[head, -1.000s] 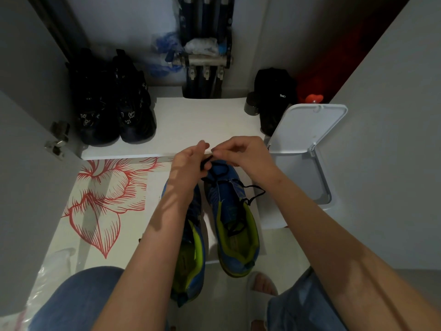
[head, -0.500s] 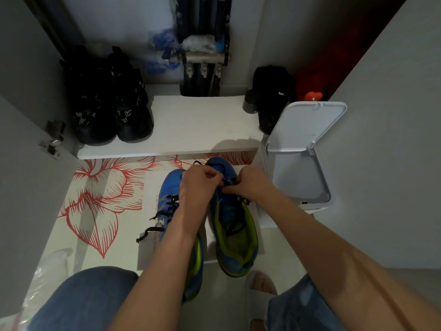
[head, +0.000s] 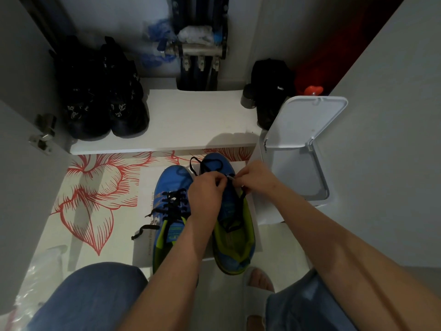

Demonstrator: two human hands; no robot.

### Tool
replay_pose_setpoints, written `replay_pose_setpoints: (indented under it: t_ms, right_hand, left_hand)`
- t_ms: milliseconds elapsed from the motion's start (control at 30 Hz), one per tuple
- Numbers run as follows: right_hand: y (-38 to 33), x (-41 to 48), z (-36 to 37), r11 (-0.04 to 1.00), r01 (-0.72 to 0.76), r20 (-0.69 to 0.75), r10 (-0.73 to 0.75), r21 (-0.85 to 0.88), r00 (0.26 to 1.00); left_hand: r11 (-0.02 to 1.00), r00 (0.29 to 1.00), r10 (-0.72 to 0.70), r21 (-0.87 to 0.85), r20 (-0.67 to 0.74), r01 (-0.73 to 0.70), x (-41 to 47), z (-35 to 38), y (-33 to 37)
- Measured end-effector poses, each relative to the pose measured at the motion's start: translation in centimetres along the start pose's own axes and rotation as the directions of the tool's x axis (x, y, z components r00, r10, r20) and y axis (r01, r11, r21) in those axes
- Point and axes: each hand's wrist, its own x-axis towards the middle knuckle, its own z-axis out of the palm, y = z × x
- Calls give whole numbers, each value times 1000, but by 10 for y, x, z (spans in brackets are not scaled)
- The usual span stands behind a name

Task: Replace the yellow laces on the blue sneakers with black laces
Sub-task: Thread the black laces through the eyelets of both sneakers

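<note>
Both hands meet just above centre frame over the forefoot of the second sneaker (head: 235,237), the blue one with a lime-green lining at centre right. The left hand (head: 206,194) has its fingers curled and closed on the black lace (head: 202,163). The right hand (head: 256,179) pinches the same lace between thumb and fingertips, touching or nearly touching the left. A loop of that lace lies over the toe, and more of it runs down into the open tongue area. The first sneaker (head: 170,187) lies just beside it at centre left, partly under the left forearm. It is threaded with its own dark lacing (head: 173,204), and 2 loose ends trail off left. The 2 sneakers rest on a white sheet (head: 143,247) over a floral mat (head: 95,199), which shows a wide bare stretch toward the left of the frame. The second sneaker's toe sits close under the front edge of a white shelf (head: 191,115), whose middle is bare. A pair of black shoes (head: 105,96) stands at the shelf's upper left and a black bag (head: 272,91) at its upper right. A white bin (head: 307,123) with its lid raised stands just right of the hands, close to the sheet's right edge. Grey panels close in both sides of the frame, one with a metal hinge (head: 43,134) at left. Denim-clad knees (head: 90,299) fill the bottom edge, with a slippered foot (head: 259,278) between them, just below the second sneaker's heel.
</note>
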Motion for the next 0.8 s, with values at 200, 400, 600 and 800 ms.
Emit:
replay_pose_setpoints:
  t_ms: [200, 400, 600, 800]
  right_hand:
    - [2, -1, -4, 996, -16, 36, 13, 87, 999]
    - [3, -3, -5, 991, -21, 36, 17, 129, 999]
    - [6, -3, -8, 983, -28, 72, 15, 180, 997]
    - [8, 1, -6, 982, -25, 64, 13, 186, 998]
  left_hand:
    - [997, 1000, 14, 76, -6, -13, 0, 4, 0]
    - [979, 997, 59, 193, 52, -68, 3, 2, 1]
    - [974, 996, 74, 209, 52, -84, 2, -1, 0]
    - [958, 998, 58, 281, 30, -64, 3, 3, 2]
